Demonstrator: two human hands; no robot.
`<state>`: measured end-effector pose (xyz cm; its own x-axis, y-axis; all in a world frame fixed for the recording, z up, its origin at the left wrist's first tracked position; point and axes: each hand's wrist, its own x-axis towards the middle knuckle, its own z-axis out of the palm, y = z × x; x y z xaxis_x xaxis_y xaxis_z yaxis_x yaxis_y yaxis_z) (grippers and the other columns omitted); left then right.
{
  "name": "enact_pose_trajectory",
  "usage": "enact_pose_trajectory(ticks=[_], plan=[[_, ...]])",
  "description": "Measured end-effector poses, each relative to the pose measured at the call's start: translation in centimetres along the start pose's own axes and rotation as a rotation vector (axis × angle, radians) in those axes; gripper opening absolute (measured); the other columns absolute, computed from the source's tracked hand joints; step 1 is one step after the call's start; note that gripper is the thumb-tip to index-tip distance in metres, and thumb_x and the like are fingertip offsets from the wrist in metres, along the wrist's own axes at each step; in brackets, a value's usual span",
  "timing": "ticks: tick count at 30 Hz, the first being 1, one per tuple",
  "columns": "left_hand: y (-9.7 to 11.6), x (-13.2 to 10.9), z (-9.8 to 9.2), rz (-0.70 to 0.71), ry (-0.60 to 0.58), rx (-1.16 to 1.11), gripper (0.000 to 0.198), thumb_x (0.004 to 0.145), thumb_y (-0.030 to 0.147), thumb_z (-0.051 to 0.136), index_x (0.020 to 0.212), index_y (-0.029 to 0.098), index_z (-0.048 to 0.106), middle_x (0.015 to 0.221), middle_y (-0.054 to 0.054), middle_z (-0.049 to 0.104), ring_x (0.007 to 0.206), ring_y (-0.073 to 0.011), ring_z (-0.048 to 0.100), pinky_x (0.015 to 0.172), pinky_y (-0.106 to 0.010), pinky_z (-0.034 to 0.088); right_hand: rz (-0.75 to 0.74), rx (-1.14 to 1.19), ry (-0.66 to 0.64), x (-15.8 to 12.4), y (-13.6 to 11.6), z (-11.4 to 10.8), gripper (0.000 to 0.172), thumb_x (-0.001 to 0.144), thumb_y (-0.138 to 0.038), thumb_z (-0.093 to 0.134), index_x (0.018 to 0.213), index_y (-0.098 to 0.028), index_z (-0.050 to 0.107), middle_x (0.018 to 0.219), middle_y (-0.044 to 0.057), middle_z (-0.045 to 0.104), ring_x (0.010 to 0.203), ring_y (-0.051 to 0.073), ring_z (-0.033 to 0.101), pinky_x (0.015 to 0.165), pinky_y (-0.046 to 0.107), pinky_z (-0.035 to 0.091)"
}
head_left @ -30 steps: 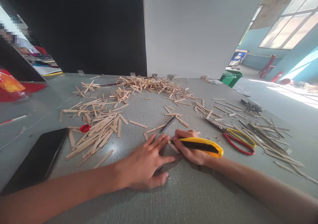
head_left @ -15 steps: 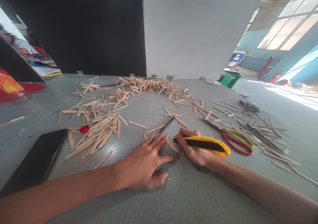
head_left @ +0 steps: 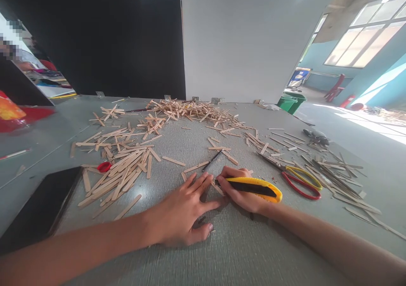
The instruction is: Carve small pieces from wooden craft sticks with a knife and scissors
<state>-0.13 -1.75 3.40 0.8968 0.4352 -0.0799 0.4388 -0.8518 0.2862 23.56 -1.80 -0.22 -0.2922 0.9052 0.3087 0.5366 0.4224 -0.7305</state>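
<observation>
My right hand [head_left: 239, 193] grips a yellow and black utility knife [head_left: 253, 187], its tip pointing left at a short wooden stick [head_left: 218, 188] on the grey table [head_left: 241, 252]. My left hand [head_left: 185, 212] lies flat on the table with fingers spread, pressing down beside that stick, its fingertips close to the knife's tip. A black pen [head_left: 212, 160] lies just beyond both hands.
Many wooden sticks [head_left: 122, 169] are scattered left and at the back [head_left: 193, 108]. Red and yellow scissors [head_left: 294, 177] lie to the right, with dark thin sticks [head_left: 336, 176] beyond. A black phone [head_left: 38, 210] lies at the left, near a red cap [head_left: 103, 166]. A white panel [head_left: 241, 40] stands behind.
The knife slid a little right and then came back left toward my left hand's fingertips. My left hand stayed pressed on the table.
</observation>
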Motion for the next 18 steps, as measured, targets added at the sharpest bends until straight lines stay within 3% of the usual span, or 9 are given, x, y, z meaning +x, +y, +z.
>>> enact_pose_trajectory(ticks=[18], plan=[[0.14, 0.15, -0.26, 0.002, -0.031, 0.016, 0.075, 0.096, 0.034, 0.069, 0.166, 0.035, 0.044, 0.18, -0.016, 0.019, 0.161, -0.0539, 0.017, 0.123, -0.079, 0.028, -0.002, -0.005, -0.052, 0.31, -0.52, -0.3, 0.038, 0.107, -0.04, 0.05, 0.072, -0.025, 0.045, 0.06, -0.005, 0.054, 0.056, 0.014, 0.045, 0.068, 0.033, 0.038]])
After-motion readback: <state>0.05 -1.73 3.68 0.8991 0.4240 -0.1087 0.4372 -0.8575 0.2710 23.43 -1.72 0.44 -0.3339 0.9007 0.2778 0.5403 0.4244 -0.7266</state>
